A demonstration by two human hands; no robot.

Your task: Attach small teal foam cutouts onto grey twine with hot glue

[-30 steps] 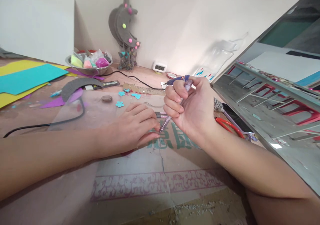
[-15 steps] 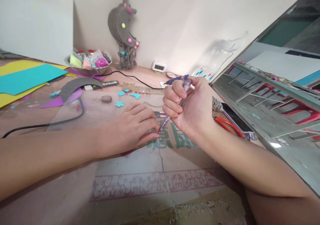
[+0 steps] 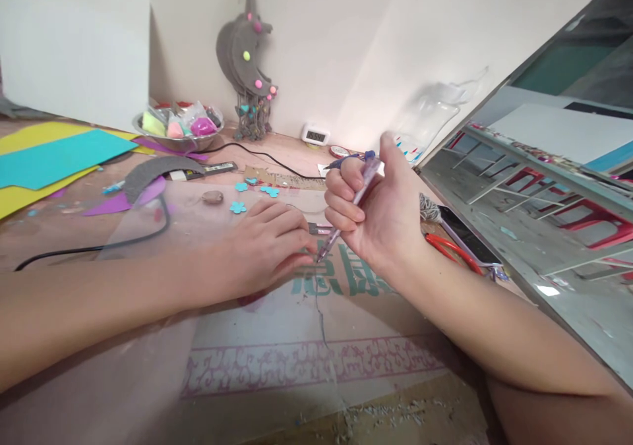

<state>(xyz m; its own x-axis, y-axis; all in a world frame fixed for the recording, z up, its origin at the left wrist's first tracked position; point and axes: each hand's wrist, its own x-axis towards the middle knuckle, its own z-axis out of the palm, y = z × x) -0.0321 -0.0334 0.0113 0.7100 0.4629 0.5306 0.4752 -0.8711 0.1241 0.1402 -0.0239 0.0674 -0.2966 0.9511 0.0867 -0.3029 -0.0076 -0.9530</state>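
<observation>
My right hand has its fingers wrapped round a slim, see-through purplish pen. The thumb stands up, off the pen's top end. The pen slants down to the left, its tip beside the fingertips of my left hand. That hand is palm down over the sheet, its thumb and forefinger drawn close together; whatever may be between them is too small to make out. Under both hands is a translucent sheet over a printed surface with green characters. A thin dark line runs down from near the pen tip.
Blue paper flowers and a small brownish lump lie beyond my left hand. A bowl of coloured clay packs, a grey moon ornament and a small clock stand behind. Red-handled pliers and a phone lie right.
My right thumb has lifted from the pen's top end and now points up. The pen tip sits slightly apart from my left fingertips. The view has shifted a little.
</observation>
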